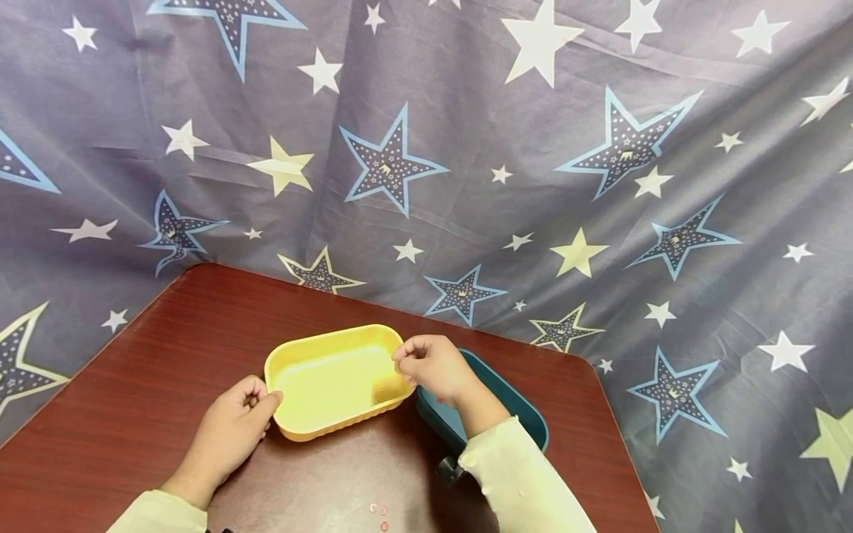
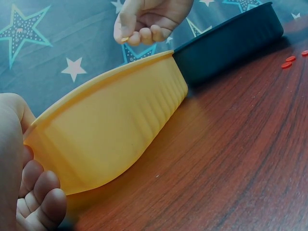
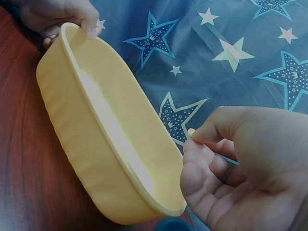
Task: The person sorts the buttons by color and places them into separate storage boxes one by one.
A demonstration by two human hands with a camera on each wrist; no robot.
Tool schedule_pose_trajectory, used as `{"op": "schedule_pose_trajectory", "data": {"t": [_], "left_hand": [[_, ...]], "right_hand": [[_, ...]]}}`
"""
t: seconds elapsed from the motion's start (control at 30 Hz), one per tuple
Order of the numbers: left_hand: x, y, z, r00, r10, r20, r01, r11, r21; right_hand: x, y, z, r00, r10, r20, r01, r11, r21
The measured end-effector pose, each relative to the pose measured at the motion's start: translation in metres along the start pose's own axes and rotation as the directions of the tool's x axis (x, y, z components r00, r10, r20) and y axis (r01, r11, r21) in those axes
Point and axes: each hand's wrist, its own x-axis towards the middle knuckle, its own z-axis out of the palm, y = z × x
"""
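Observation:
A yellow oblong tray [image 1: 326, 381] stands on the table, its left end tipped up a little in the left wrist view. My left hand [image 1: 229, 426] grips the rim at that end, thumb over the edge and fingers outside. Over the tray's right end, my right hand [image 1: 436, 370] pinches a tiny yellow piece [image 3: 191, 132] between thumb and fingertip. Small yellowish bits [image 1: 383, 394] show inside the tray's near right corner. Beside the tray, partly covered by my right hand and forearm, is a dark teal tray [image 1: 513, 396] with a small red spot inside.
Several small red rings [image 1: 383, 510] lie on the reddish-brown table [image 1: 220, 326] near its front. A black object [image 1: 449, 469] sits against the teal tray's near side. Behind the table hangs a grey curtain [image 1: 466, 222] printed with stars.

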Motion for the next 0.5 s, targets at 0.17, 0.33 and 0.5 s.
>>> {"op": "schedule_pose_trajectory", "data": {"t": [0.17, 0.33, 0.5], "left_hand": [[-0.001, 0.001, 0.000, 1.000, -0.008, 0.006, 0.008, 1.000, 0.006], [0.000, 0.000, 0.001, 1.000, -0.002, 0.005, 0.002, 1.000, 0.001], [0.000, -0.003, 0.001, 1.000, 0.003, 0.003, -0.003, 1.000, 0.001]], "right_hand": [[0.001, 0.001, -0.001, 1.000, 0.015, -0.001, -0.015, 1.000, 0.011], [-0.003, 0.000, -0.006, 1.000, 0.008, 0.004, -0.008, 1.000, -0.022], [-0.013, -0.001, -0.015, 1.000, 0.010, 0.010, -0.009, 0.997, -0.082]]}}
